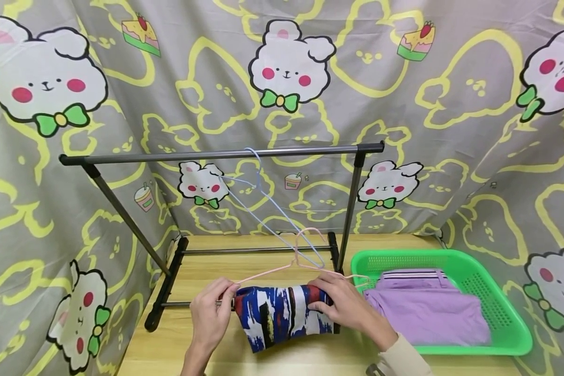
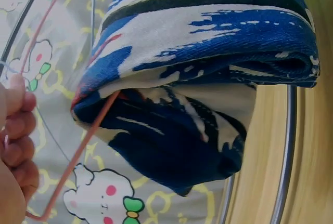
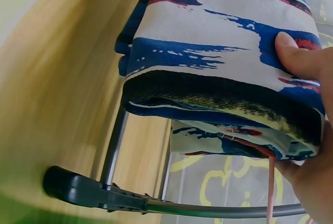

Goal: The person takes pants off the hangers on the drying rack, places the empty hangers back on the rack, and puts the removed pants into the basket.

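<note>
A pink clothes hanger [image 1: 282, 267] carries a folded blue, white, black and red patterned garment [image 1: 282, 313] draped over its lower bar. The left hand [image 1: 211, 310] grips the hanger's left end, its fingers curled there in the left wrist view. On the other side, the right hand [image 1: 343, 303] pinches the garment near the hanger's right end, thumb [image 3: 294, 55] lying on the front of the cloth. One layer of the patterned cloth [image 2: 177, 135] hangs behind the bar. Fold on fold, its exact kind of clothing does not show.
Behind the hands stands a dark metal rack [image 1: 178, 156], with a pale blue hanger [image 1: 282, 214] hooked on its top rail. To the right, a green plastic basket [image 1: 521, 334] holds a folded purple garment [image 1: 432, 313]. A printed curtain [image 1: 385, 115] surrounds the wooden tabletop [image 1: 169, 355].
</note>
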Action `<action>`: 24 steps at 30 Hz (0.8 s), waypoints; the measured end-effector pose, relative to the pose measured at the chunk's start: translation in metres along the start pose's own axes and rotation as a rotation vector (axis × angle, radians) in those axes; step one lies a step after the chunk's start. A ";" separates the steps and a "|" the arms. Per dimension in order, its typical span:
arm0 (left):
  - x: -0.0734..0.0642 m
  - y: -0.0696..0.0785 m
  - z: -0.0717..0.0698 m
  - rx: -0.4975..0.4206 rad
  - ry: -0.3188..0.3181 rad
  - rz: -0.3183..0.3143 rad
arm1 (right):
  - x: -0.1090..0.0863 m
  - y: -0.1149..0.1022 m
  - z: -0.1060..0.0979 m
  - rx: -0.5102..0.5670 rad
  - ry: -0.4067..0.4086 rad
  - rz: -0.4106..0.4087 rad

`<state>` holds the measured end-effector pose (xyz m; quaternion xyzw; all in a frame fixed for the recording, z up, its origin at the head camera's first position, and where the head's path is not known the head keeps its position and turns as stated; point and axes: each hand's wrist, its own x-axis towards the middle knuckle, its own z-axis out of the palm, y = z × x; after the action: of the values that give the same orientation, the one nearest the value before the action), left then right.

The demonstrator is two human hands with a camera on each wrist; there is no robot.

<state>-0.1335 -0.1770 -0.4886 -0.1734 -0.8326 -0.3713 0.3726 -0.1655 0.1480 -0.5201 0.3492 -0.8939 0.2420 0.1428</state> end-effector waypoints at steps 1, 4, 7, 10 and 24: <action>0.000 0.000 0.000 0.001 0.011 -0.007 | 0.000 0.000 -0.001 0.011 -0.001 0.005; -0.001 -0.001 0.000 -0.003 0.026 -0.024 | 0.001 -0.002 -0.002 0.040 -0.023 0.027; -0.001 -0.002 0.001 -0.004 0.042 -0.016 | 0.001 -0.004 -0.004 0.083 -0.065 0.039; -0.001 -0.003 0.003 -0.008 0.051 0.012 | 0.000 -0.006 -0.003 0.100 -0.079 0.027; 0.000 -0.004 0.009 0.000 0.091 0.111 | -0.004 -0.006 0.008 0.090 -0.075 0.070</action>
<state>-0.1403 -0.1725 -0.4949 -0.2021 -0.8038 -0.3577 0.4302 -0.1595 0.1421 -0.5260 0.3325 -0.8986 0.2734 0.0850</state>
